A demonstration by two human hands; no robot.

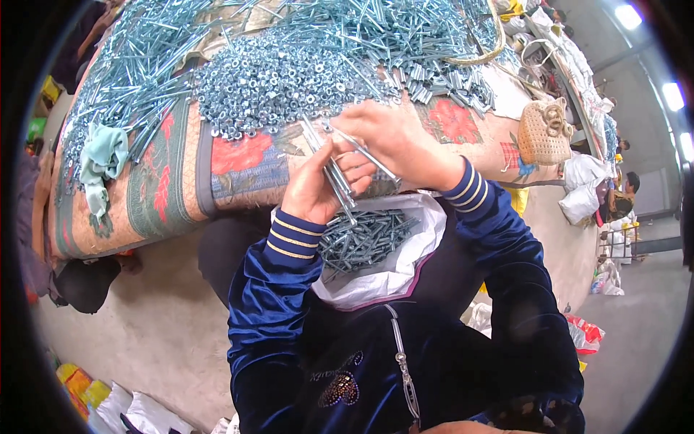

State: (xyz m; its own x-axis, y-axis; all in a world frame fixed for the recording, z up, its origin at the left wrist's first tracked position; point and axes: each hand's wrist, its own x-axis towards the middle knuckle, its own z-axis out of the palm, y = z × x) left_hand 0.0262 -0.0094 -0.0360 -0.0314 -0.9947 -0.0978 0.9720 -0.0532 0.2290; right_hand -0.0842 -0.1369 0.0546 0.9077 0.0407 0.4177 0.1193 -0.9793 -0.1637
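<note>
My left hand (312, 189) grips a small bundle of long silver bolts (334, 173) that point up and away from me. My right hand (394, 141) is just right of it, fingers pinched on one bolt (372, 158) at the edge of the table. Below both hands, in my lap, lies an open white bag (423, 242) with several assembled bolts (365, 237) inside. On the table in front, a wide heap of silver nuts (275, 83) lies beside piles of long bolts (126, 79). I wear dark blue velvet sleeves with striped cuffs.
A patterned floral cloth (163, 192) covers the table. A pale green rag (103, 159) lies at its left end. A woven straw bag (543, 130) sits at the right end. White sacks (582, 192) and a seated person (629, 189) are farther right on the concrete floor.
</note>
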